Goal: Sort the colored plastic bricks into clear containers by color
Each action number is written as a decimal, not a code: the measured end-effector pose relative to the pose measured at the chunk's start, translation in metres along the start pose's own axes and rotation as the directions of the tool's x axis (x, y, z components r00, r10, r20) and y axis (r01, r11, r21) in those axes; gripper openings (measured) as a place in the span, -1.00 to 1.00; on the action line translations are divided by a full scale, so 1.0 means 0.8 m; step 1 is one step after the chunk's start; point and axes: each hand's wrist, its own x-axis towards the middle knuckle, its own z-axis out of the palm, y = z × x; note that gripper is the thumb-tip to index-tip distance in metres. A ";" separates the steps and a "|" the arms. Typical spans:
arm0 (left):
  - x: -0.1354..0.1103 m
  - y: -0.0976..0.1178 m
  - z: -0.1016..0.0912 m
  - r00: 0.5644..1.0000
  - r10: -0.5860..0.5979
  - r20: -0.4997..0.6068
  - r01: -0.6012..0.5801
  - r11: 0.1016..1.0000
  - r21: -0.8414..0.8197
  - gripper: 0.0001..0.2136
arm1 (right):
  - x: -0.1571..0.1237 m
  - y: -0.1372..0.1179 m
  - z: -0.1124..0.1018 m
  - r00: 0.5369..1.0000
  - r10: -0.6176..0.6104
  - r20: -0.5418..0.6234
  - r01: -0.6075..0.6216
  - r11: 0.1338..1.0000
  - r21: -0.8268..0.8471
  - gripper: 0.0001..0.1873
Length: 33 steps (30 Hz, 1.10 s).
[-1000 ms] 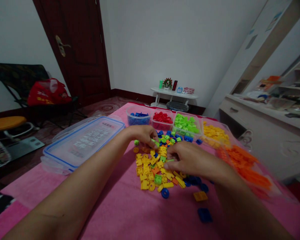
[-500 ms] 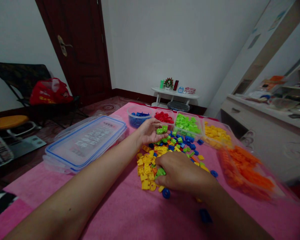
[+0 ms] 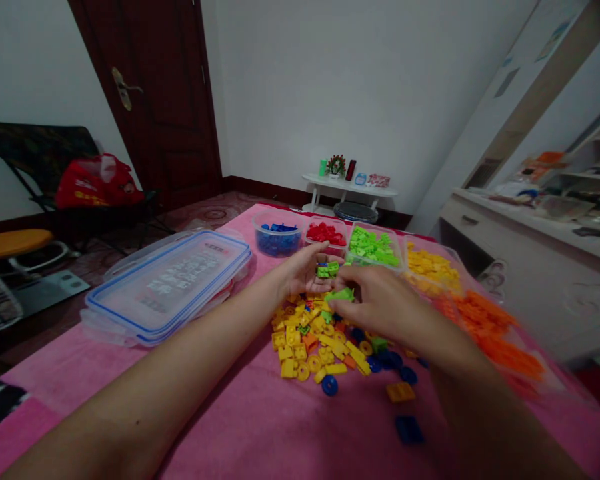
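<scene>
My left hand (image 3: 307, 272) is palm up over the far part of a loose pile of toy building bricks, its fingers curled around several green building bricks (image 3: 327, 270). Close beside it, my right hand (image 3: 367, 290) pinches a light green building brick (image 3: 341, 295) between thumb and fingers. Its exact shape is partly hidden. Beneath both hands spreads the mixed pile, mostly yellow bricks (image 3: 293, 335) with orange, green and blue ones among them. A blue wheel-like piece (image 3: 329, 385) lies at the near edge of the pile.
Clear tubs of blue (image 3: 275, 241), red (image 3: 325, 233), green (image 3: 373, 245), yellow (image 3: 433, 268) and orange bricks (image 3: 495, 333) curve around the pile. Stacked blue-rimmed lids (image 3: 170, 283) lie left on the pink cloth (image 3: 260, 427). Single orange (image 3: 400, 392) and blue bricks (image 3: 409, 430) lie near my right forearm.
My right hand has lifted from the near side of the pile and moved away from me to my left hand, carrying green. The left hand stays nearly in place with its green bricks.
</scene>
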 end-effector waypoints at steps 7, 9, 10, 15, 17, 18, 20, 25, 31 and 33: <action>0.004 -0.018 0.019 0.986 -0.050 0.161 0.069 0.990 -0.121 -0.61 | 0.015 0.026 0.005 0.973 0.005 -0.232 0.030 0.988 0.150 -0.90; 0.004 -0.021 0.024 0.988 -0.046 0.148 0.068 0.987 -0.145 -0.66 | 0.017 0.033 0.009 0.969 -0.001 -0.249 0.043 0.985 0.165 -0.89; 0.004 -0.021 0.026 0.990 -0.050 0.134 0.070 0.987 -0.144 -0.69 | 0.017 0.036 0.009 0.961 0.011 -0.276 0.037 0.985 0.167 -0.90; -0.001 -0.025 0.033 0.997 -0.074 -0.001 0.074 0.989 -0.127 -0.82 | 0.009 0.055 -0.021 0.820 0.146 -0.554 -0.028 0.976 0.217 -0.89; 0.001 -0.023 0.037 0.996 -0.077 -0.052 0.070 0.989 -0.127 -0.85 | 0.003 0.063 -0.037 0.736 0.228 -0.637 -0.056 0.959 0.278 -0.87; 0.004 -0.020 0.041 0.994 -0.065 -0.082 0.055 0.991 -0.122 -0.85 | -0.001 0.066 -0.045 0.697 0.261 -0.668 -0.056 0.949 0.311 -0.86; 0.017 -0.007 0.051 0.989 -0.029 -0.146 0.016 0.996 -0.086 -0.86 | -0.009 0.070 -0.058 0.635 0.304 -0.711 -0.037 0.930 0.364 -0.86; 0.089 0.058 0.090 0.923 0.193 -0.333 -0.172 0.981 0.090 -0.90 | -0.019 0.072 -0.074 0.547 0.322 -0.773 0.004 0.922 0.388 -0.89; 0.158 0.103 0.100 0.824 0.543 -0.163 -0.417 0.776 0.474 -0.65 | -0.014 0.089 -0.063 0.593 0.356 -0.722 -0.080 0.918 0.388 -0.82; 0.159 0.095 0.094 0.805 0.591 -0.049 -0.388 0.588 0.710 -0.57 | -0.009 0.101 -0.053 0.626 0.362 -0.690 -0.138 0.923 0.360 -0.79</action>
